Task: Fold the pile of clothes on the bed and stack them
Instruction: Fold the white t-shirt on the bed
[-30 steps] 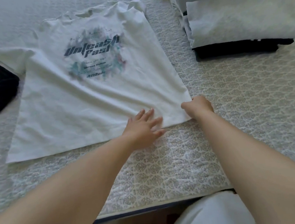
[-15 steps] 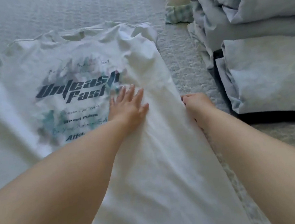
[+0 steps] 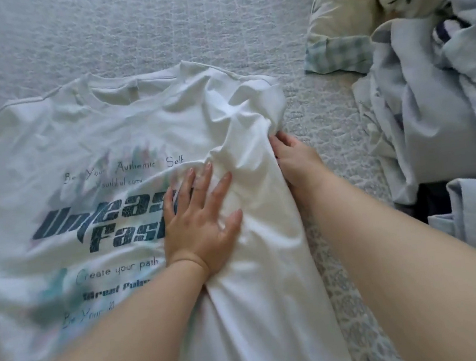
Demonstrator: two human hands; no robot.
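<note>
The white T-shirt (image 3: pixel 125 152) lies print side up on the bed (image 3: pixel 152 26), spread over its quilted cover. Its collar points away from the person, and its hem runs out of view at the near edge, so the long axis runs from the person straight toward the far side of the bed. The printed lettering reads upright from the person's side.

Handling: the fabric appears thin, light and fully limp. It wrinkles wherever it is touched and will not hold a shape unsupported. It should slide easily over the quilted cover unless pinned.

Grasp points: take the shirt by a side seam or by the shoulder near the sleeve, and pin the intended fold line with a flat palm.

Hand states:
- The left hand (image 3: pixel 202 217) rests flat on the shirt, just right of the printed lettering. Its fingers (image 3: pixel 184 184) are straight and spread, pressing the cloth without gripping it.
- The right hand (image 3: pixel 294 163) is at the shirt's right edge, just below the bunched right sleeve. Its fingers appear curled around the edge fabric, grasping it. The fingertips are hidden by the cloth.

The right side of the shirt is raised and creased between the two hands, probably the start of a lengthwise fold toward the print.

To the right of the shirt lie a patterned pillow (image 3: pixel 336 18) and rumpled pale-blue bedding (image 3: pixel 445 95).
</note>
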